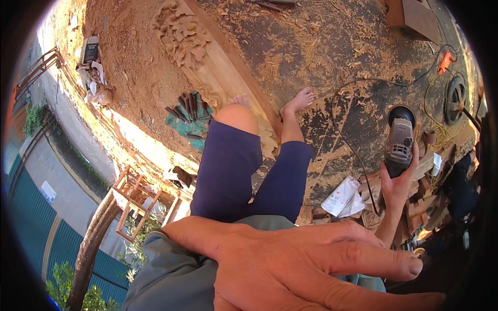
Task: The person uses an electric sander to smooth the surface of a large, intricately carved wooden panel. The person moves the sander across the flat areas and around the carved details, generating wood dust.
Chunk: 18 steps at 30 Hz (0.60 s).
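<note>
My left hand [290, 264] is raised very close to the camera, back of the hand showing and fingers stretched apart, holding nothing that I can see. Off to the right, my right hand [397, 184] is wrapped round the body of a grey angle grinder [400, 142]. A round black disc [402, 115] sits at the grinder's far end, and its dark cord loops across the ground. Beyond my knees lies a long wooden panel [228, 67] with carved leaf and flower relief, partly hidden behind my leg.
Several chisels [189, 106] lie on a green cloth left of the panel. Wood shavings [363, 36] cover the dark ground. A white bag [342, 197] lies near wood offcuts [417, 210] at right. A wooden box [412, 20] and an orange tool [446, 62] stand farther off.
</note>
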Each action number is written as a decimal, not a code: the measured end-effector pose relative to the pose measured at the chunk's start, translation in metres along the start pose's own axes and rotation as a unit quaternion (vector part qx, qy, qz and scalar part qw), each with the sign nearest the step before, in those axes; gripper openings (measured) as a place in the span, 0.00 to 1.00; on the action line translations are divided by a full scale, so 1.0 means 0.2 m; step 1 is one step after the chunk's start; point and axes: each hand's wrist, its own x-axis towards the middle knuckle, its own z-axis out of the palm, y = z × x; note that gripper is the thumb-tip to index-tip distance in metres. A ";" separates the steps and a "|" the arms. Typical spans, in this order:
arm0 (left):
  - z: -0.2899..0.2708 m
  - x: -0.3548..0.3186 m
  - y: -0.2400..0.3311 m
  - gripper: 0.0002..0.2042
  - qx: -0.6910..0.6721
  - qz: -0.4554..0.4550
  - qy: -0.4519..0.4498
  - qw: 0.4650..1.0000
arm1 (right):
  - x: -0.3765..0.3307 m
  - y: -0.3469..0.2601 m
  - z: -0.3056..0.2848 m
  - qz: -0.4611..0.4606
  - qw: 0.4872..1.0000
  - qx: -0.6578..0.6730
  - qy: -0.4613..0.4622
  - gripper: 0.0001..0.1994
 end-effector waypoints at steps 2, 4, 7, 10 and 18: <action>0.07 0.06 0.12 0.50 0.003 -0.106 0.126 0.986 | 0.10 -0.07 -0.02 -0.019 0.999 -0.031 -0.032 0.46; -0.04 0.10 0.20 0.51 -0.042 -0.229 0.139 0.963 | 0.22 -0.13 0.00 -0.061 0.994 -0.084 -0.037 0.47; -0.41 0.03 0.28 0.47 -0.088 -0.350 0.069 0.930 | 0.45 -0.35 -0.01 -0.032 0.987 -0.113 -0.107 0.48; -0.63 -0.10 0.27 0.35 0.019 -0.369 0.157 0.916 | 0.74 -0.52 0.05 -0.169 0.970 -0.131 -0.113 0.50; -1.18 -0.44 0.01 0.33 0.099 -0.414 0.360 0.830 | 1.53 -1.14 0.78 -0.345 0.869 -0.233 -0.265 0.49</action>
